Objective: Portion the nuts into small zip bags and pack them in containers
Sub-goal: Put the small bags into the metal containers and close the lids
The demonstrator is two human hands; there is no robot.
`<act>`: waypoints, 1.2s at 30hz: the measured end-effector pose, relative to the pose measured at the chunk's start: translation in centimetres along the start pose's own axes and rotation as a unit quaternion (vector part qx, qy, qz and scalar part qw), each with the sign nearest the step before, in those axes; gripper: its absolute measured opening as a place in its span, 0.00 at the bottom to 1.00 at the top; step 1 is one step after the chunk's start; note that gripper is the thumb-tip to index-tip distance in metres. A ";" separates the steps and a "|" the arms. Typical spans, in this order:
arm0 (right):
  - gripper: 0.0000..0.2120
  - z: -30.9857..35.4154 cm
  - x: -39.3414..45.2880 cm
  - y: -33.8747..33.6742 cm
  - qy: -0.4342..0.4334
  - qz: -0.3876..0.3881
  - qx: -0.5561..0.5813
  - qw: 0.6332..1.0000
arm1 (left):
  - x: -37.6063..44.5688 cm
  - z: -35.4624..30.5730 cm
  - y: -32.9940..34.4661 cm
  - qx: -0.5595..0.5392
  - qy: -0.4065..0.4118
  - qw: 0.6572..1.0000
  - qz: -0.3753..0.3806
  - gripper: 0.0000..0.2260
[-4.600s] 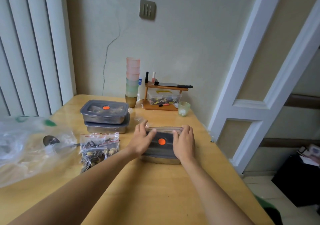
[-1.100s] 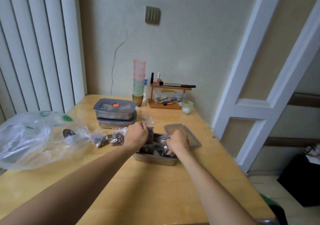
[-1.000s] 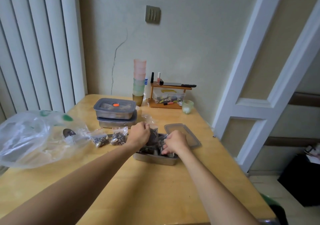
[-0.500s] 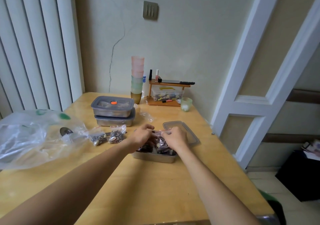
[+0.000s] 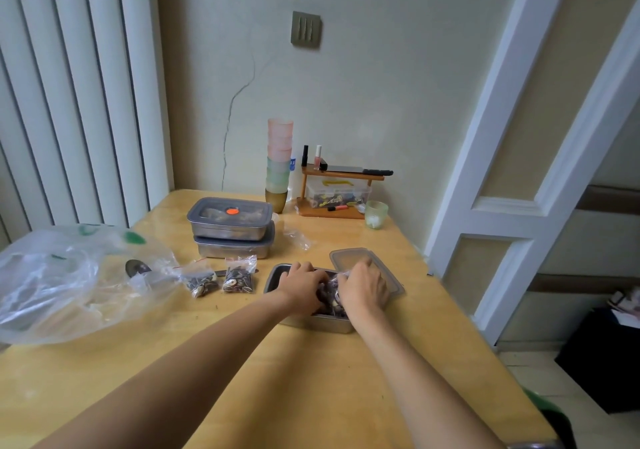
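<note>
1. Nuts are packed in small zip bags, and some of these bags (image 5: pixel 329 296) are being pressed down into the open metal container (image 5: pixel 277 272) near the middle of the table (image 5: pixel 311 379).
2. The bags in the container are held by both hands. The left hand (image 5: pixel 303 284) is curled over the bags on one side, and the right hand (image 5: pixel 363 289) is curled over them on the other side, most likely so they lie flat and make room.
3. The lid (image 5: pixel 349 256) is laid just behind the container, probably so it can be put back on fast.
4. Two more nut bags (image 5: pixel 221 279) are left on the table to the left, not yet packed.
5. Two closed containers (image 5: pixel 230 229) are stacked behind them, so that work looks done.
6. A big clear plastic bag (image 5: pixel 69 275) is spread at the left edge, with a spoon (image 5: pixel 136 268) partly under it.
</note>
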State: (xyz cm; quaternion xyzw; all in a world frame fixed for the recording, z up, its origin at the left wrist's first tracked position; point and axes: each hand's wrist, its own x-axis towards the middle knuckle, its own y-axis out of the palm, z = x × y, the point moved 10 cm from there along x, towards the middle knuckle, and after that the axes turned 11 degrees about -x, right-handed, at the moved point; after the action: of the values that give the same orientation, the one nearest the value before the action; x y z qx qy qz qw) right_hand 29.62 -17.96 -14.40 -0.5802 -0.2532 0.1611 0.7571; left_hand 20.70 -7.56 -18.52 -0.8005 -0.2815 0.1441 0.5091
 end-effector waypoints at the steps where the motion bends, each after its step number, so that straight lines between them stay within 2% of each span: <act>1: 0.22 0.0 -0.1 -0.1 -0.002 -0.004 0.004 1.000 | 0.0 0.0 -0.3 0.024 0.001 1.000 -0.006 0.25; 4: 0.22 0.2 -0.2 -0.5 -0.008 -0.022 0.002 1.000 | 0.1 0.5 -1.0 0.084 -0.001 0.996 -0.017 0.22; 8: 0.14 1.9 -0.6 0.3 -0.057 -0.014 -0.032 0.998 | -0.3 1.5 -0.9 0.043 -0.011 0.999 -0.009 0.23; 11: 0.15 3.3 -0.6 1.4 -0.100 0.017 -0.057 0.993 | -0.7 2.2 -2.7 0.005 -0.003 0.996 -0.086 0.18; 14: 0.17 4.1 -0.5 1.9 -0.103 0.046 -0.048 0.992 | -1.9 2.9 -5.3 0.003 0.011 0.986 -0.165 0.12; 16: 0.16 4.5 -0.7 1.2 -0.093 0.022 -0.051 0.994 | -3.1 4.2 -7.5 0.023 -0.001 0.972 -0.233 0.09; 19: 0.11 7.2 -1.5 -0.2 -0.131 -0.048 -0.024 0.990 | -4.9 8.7 -9.9 0.034 -0.090 0.954 -0.283 0.09; 21: 0.11 10.2 -2.2 0.0 -0.187 -0.051 0.008 0.981 | -6.2 12.6 -10.3 0.042 -0.182 0.947 -0.260 0.11; 24: 0.16 14.6 -3.2 1.6 -0.248 -0.006 0.014 0.969 | -7.8 17.9 -9.9 0.047 -0.278 0.937 -0.208 0.15; 29: 0.21 19.1 -3.8 4.2 -0.265 0.015 -0.053 0.963 | -8.2 20.9 -9.3 0.071 -0.279 0.947 -0.141 0.20; 33: 0.24 20.8 -4.1 7.1 -0.292 0.063 -0.105 0.949 | -8.4 20.8 -9.6 0.060 -0.262 0.953 -0.138 0.16; 36: 0.22 21.1 -4.1 7.6 -0.301 0.056 -0.088 0.948 | -8.4 20.5 -10.1 0.055 -0.245 0.955 -0.156 0.15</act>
State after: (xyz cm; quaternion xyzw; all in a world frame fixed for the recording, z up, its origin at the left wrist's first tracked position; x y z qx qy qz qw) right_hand 14.61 -1.24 -18.34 -0.5822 -0.4494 0.3476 0.5815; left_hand 0.27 5.74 -19.02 -0.6573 -0.5110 0.2700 0.4837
